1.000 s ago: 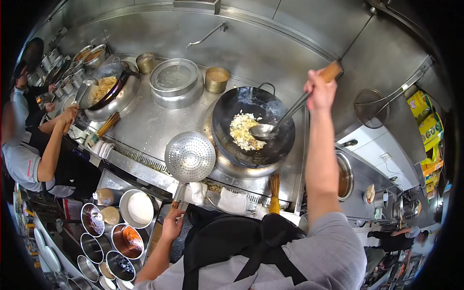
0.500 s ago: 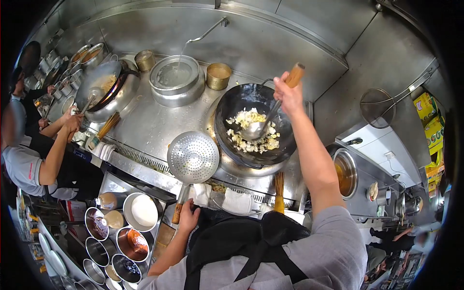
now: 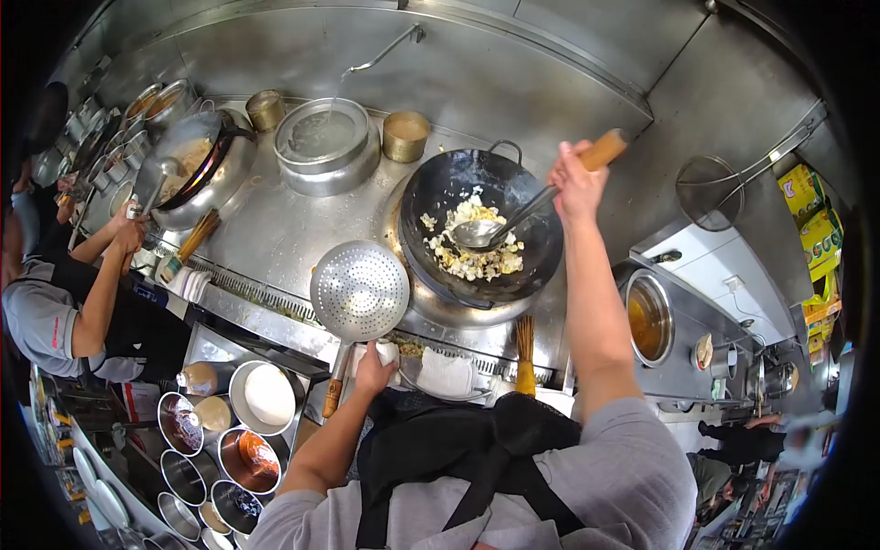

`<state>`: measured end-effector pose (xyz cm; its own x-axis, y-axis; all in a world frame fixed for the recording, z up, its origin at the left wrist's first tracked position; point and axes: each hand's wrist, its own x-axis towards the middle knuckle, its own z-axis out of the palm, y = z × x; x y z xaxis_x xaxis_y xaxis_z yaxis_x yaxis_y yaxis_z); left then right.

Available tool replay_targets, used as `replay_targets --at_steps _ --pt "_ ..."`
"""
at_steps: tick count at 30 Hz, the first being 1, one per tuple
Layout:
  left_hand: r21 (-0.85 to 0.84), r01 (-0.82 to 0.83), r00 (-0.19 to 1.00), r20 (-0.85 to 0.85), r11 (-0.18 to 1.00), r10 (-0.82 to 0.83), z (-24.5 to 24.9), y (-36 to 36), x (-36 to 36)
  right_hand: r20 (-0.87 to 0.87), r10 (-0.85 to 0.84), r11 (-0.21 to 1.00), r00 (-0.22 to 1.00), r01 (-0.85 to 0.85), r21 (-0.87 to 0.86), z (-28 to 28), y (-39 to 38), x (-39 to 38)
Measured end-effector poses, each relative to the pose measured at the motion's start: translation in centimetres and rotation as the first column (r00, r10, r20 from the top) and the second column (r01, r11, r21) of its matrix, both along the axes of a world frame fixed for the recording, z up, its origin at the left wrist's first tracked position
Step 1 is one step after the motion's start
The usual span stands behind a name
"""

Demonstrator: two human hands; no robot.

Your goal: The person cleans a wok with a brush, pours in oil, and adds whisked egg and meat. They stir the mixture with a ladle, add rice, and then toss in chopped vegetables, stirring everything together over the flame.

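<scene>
My right hand [image 3: 579, 191] is closed round the wooden handle of a steel ladle [image 3: 481, 235]. The ladle's bowl rests among pieces of white and yellow food [image 3: 477, 261], which looks like scrambled egg, in a black wok [image 3: 541, 234] on the burner. My left hand [image 3: 374, 370] is at the counter's front edge, with thumb and fingers about a folded white cloth [image 3: 389, 352]; the hand partly hides it. Just left of that hand lies a perforated skimmer [image 3: 359, 291], its wooden handle pointing toward me.
A tap [image 3: 380, 57] runs into a steel pot [image 3: 328, 137], beside a brass-coloured tin [image 3: 405, 137]. A bamboo brush [image 3: 524, 356] stands near the front edge. Seasoning bowls [image 3: 269, 399] sit at lower left. Another person [image 3: 101, 275] works a second wok [image 3: 197, 170] on the left.
My left hand has moved up and right from beside the skimmer's handle to the white cloth. My right hand has shifted right and the ladle lies flatter; the food is gathered closer together.
</scene>
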<state>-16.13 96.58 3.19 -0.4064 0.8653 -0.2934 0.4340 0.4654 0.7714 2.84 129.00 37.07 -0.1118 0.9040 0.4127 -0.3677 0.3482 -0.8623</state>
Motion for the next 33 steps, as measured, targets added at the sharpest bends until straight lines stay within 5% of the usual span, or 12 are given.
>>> replay_targets --at_steps 2,5,9,13,15,18,19,21,26,28,31,33 --pt "0.195 -0.048 0.964 0.266 0.98 -0.005 0.1 0.5 -0.9 0.05 -0.007 0.997 0.999 0.011 -0.08 -1.9 1.4 1.0" --pt "0.23 -0.487 0.529 0.846 0.843 0.074 6.0 1.8 -0.5 0.067 0.183 0.974 0.981 -0.172 -0.146 -3.1 2.2 4.3" --pt "-0.068 -0.125 0.188 0.978 0.99 0.091 7.8 8.5 0.8 -0.02 0.083 0.996 0.996 -0.083 -0.039 -5.7 -1.1 5.4" --pt "-0.106 -0.011 0.389 0.916 0.994 0.102 8.9 17.0 9.0 -0.028 0.183 0.981 0.983 -0.184 -0.055 -6.0 -2.1 3.1" --pt "-0.154 -0.206 0.537 0.808 0.966 0.243 8.9 17.8 11.4 0.037 0.122 0.989 0.992 -0.118 -0.094 -3.4 -0.1 2.7" --pt "-0.084 -0.304 0.43 0.877 0.949 0.216 9.5 13.9 11.2 0.0 -0.008 1.0 1.0 0.008 -0.006 7.0 -1.8 4.2" --pt "0.158 -0.428 0.485 0.871 0.89 0.078 9.6 11.7 12.1 -0.012 -0.061 0.993 0.998 0.062 0.105 10.1 -3.2 5.3" --pt "0.005 -0.337 0.479 0.862 0.942 0.166 16.4 6.4 12.0 -0.053 0.038 0.975 0.998 -0.025 0.223 14.2 -6.4 8.0" --pt "-0.106 -0.152 0.484 0.859 0.983 0.167 12.8 12.5 10.4 0.203 -0.268 0.941 0.942 0.301 -0.153 3.9 -4.5 2.7" --pt "-0.001 -0.191 0.573 0.812 0.982 0.113 7.9 12.9 9.9 -0.062 -0.122 0.987 0.991 0.114 -0.117 -2.9 -1.1 1.8" --pt "0.274 -0.326 0.602 0.798 0.905 -0.025 5.5 5.7 10.6 -0.117 -0.136 0.99 0.984 0.13 -0.053 2.5 -0.7 3.3" --pt "0.11 -0.234 0.737 0.669 0.966 0.102 5.1 1.2 9.6 -0.061 -0.099 0.995 0.993 0.099 -0.001 7.7 -2.1 5.2"
